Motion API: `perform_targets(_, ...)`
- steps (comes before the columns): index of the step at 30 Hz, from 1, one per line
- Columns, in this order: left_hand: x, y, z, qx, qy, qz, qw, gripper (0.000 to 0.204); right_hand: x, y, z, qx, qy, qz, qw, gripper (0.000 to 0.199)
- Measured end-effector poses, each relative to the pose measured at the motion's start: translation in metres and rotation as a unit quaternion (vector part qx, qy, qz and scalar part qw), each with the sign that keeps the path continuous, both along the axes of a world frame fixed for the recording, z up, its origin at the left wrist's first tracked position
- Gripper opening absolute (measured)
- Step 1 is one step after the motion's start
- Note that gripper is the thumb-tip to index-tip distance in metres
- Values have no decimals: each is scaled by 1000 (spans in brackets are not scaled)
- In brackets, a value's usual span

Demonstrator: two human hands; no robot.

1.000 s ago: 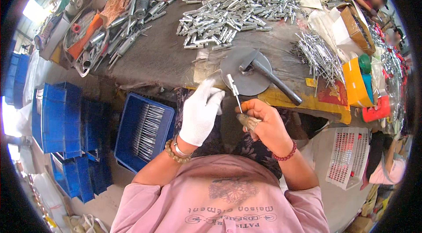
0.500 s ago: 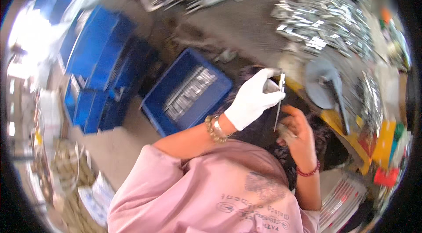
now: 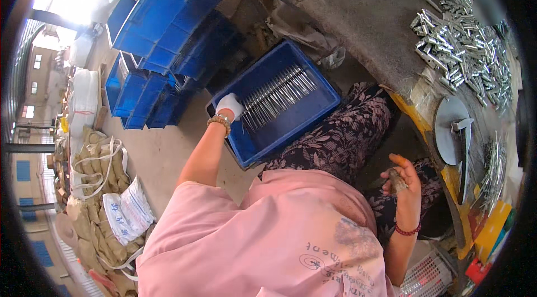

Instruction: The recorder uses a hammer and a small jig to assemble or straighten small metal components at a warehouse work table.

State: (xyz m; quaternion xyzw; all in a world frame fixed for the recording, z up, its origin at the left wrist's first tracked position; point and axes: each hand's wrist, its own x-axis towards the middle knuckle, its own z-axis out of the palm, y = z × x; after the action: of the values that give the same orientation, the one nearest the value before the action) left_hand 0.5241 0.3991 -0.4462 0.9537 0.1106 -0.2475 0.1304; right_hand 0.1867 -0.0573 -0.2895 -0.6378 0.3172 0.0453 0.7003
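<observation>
My left hand (image 3: 230,108), in a white glove, reaches into the blue plastic bin (image 3: 331,89) at its left side. It is closed at the near-left end of a row of slender metal rod-like parts (image 3: 282,95) lying side by side. Whatever its fingers hold is hidden by the glove. My right hand (image 3: 407,180) is bare and hovers over my lap beside the bench edge, its fingers loosely curled and apart. A grey-brown covering (image 3: 397,179) seems to wrap its thumb; no metal part shows in this hand.
To the right stands a dark workbench (image 3: 363,22) with a yellow edge, bearing a heap of short metal tubes (image 3: 464,53) and a round grey plate with a lever (image 3: 452,129). Stacked blue bins (image 3: 162,22) rise at the far left. Sacks (image 3: 128,213) lie on the left.
My left hand has moved left and down from in front of me, where it held a slender metal part, to the bin. My right hand has drawn away to the right. The view has shifted.
</observation>
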Motion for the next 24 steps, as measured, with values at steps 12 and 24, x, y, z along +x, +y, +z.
perform_targets(12,9,-33,-59,139,-5,-81,987,24,-15,-1,-7,-23,33,-33,999,31)
perform_targets(24,23,-3,-8,90,-80,-72,990,32,-12,1,-16,-33,17,-9,999,31)
